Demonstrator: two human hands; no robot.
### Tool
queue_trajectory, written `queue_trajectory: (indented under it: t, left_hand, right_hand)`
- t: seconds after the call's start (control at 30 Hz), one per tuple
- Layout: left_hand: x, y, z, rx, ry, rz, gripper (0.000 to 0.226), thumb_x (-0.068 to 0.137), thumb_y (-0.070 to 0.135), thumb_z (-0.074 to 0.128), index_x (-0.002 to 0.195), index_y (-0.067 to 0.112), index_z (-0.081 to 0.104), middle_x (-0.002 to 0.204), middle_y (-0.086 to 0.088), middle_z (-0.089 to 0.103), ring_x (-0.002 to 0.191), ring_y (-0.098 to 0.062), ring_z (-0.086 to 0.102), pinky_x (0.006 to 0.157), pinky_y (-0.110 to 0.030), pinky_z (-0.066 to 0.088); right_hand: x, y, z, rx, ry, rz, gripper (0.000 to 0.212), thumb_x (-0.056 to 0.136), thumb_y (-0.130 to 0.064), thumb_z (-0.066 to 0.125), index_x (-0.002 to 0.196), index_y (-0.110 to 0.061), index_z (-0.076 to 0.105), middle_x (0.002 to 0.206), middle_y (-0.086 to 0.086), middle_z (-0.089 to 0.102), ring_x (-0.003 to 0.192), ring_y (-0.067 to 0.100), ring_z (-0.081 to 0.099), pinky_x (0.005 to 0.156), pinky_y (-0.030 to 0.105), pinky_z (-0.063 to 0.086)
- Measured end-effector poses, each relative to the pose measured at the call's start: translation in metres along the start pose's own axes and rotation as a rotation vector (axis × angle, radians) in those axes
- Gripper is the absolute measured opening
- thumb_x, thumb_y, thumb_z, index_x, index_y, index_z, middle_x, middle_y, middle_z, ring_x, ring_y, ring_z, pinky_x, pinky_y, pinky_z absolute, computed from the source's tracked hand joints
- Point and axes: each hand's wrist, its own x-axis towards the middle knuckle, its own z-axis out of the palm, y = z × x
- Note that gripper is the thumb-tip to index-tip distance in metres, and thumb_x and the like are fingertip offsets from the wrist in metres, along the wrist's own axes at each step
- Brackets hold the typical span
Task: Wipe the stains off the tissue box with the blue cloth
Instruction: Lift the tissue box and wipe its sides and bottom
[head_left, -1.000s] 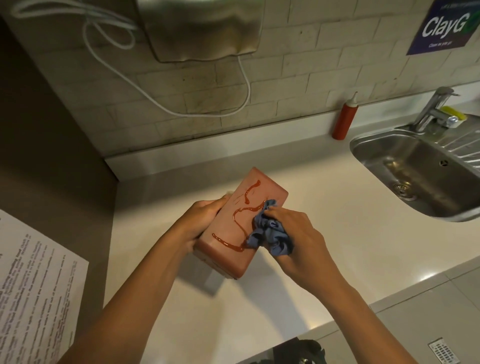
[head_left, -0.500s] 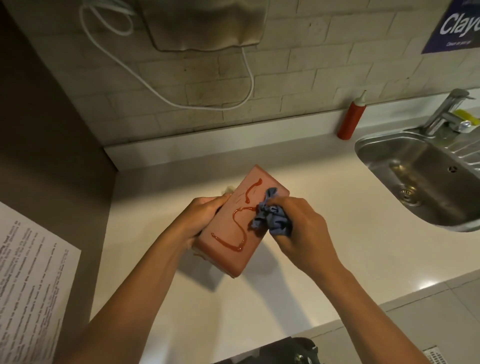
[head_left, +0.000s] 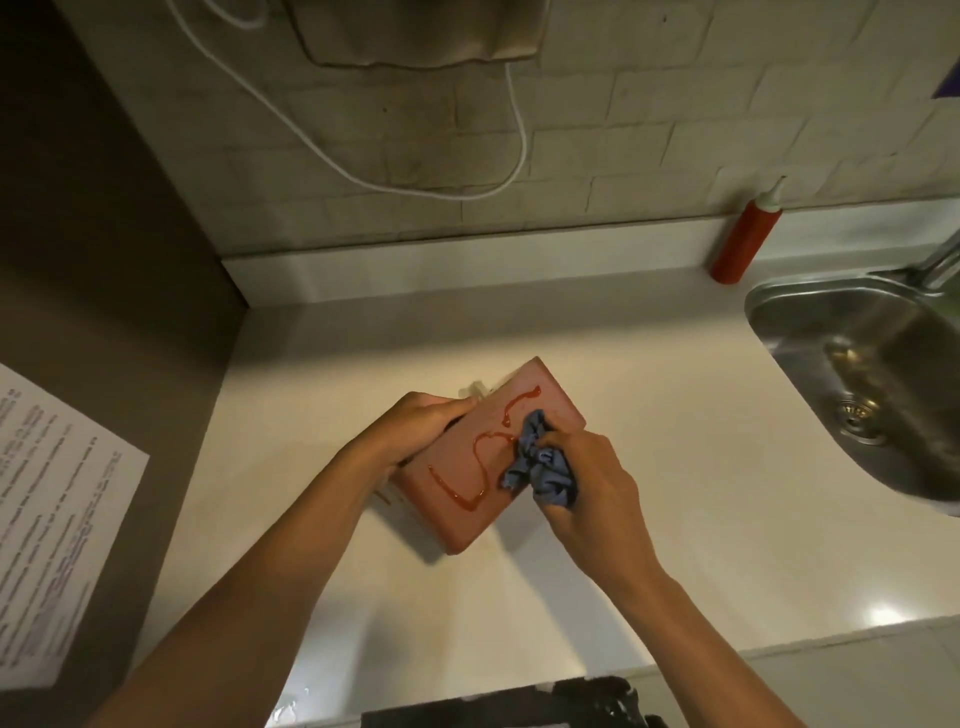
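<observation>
Nearest the camera, both forearms reach in over the front edge of the pale tabletop (head_left: 675, 467). The right hand (head_left: 592, 499) has its grip closed tight around a bunched-up blue cloth (head_left: 540, 462), fingers curled over it, and the cloth is pressed onto the right long edge of the tissue box (head_left: 467, 499), about midway along. The left hand (head_left: 415, 426) has its grip wrapped over the opposite long edge, near the far left corner, with the thumb on the top face, so the box sits clamped between the two hands. The box is reddish-pink, turned diagonally, and looks tipped up with its near corner on the tabletop. A squiggly red stain (head_left: 467, 483) runs along the top face, with the cloth touching it around the middle; a streak past the cloth reaches toward the far corner.

Lots of bare tabletop to the right of the box and behind it. On the left there's a brown wall panel with a printed sheet (head_left: 57, 545) on it. Off to the right is a steel sink (head_left: 779, 322), well apart from the box. Against the back wall stands a red squeeze bottle (head_left: 745, 239), just left of the sink, and a white cable (head_left: 363, 176) loops across the tiles above.
</observation>
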Motion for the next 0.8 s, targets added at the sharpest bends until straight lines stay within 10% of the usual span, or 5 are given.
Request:
queue_trajectory:
  t: [0.33, 0.57, 0.8]
  left_hand:
    - [0.008, -0.002, 0.009, 0.178, 0.114, 0.072, 0.048, 0.096, 0.058, 0.057, 0.094, 0.017, 0.082, 0.089, -0.007, 0.081, 0.088, -0.031, 0.077, 0.090, -0.048, 0.059]
    - [0.005, 0.000, 0.013, 0.231, 0.165, 0.089, 0.060, 0.096, 0.062, 0.056, 0.094, 0.006, 0.079, 0.085, -0.012, 0.079, 0.083, -0.037, 0.076, 0.083, -0.050, 0.060]
    - [0.004, 0.000, 0.014, 0.233, 0.196, 0.076, 0.052, 0.095, 0.063, 0.056, 0.088, 0.018, 0.082, 0.082, -0.005, 0.080, 0.081, -0.032, 0.077, 0.085, -0.048, 0.060]
  right_hand:
    - [-0.016, 0.018, 0.007, 0.080, 0.100, 0.044, 0.064, 0.072, 0.001, 0.082, 0.122, -0.022, 0.051, 0.107, -0.026, 0.042, 0.095, -0.005, 0.046, 0.084, 0.001, 0.038]
    - [-0.016, 0.012, 0.011, 0.078, 0.056, -0.140, 0.046, 0.078, 0.000, 0.078, 0.117, -0.010, 0.055, 0.093, 0.002, 0.060, 0.086, 0.013, 0.050, 0.074, 0.019, 0.045]
    - [0.006, 0.020, 0.001, 0.097, 0.142, 0.068, 0.047, 0.076, -0.004, 0.080, 0.117, -0.016, 0.058, 0.104, -0.039, 0.045, 0.093, 0.009, 0.052, 0.082, 0.000, 0.036]
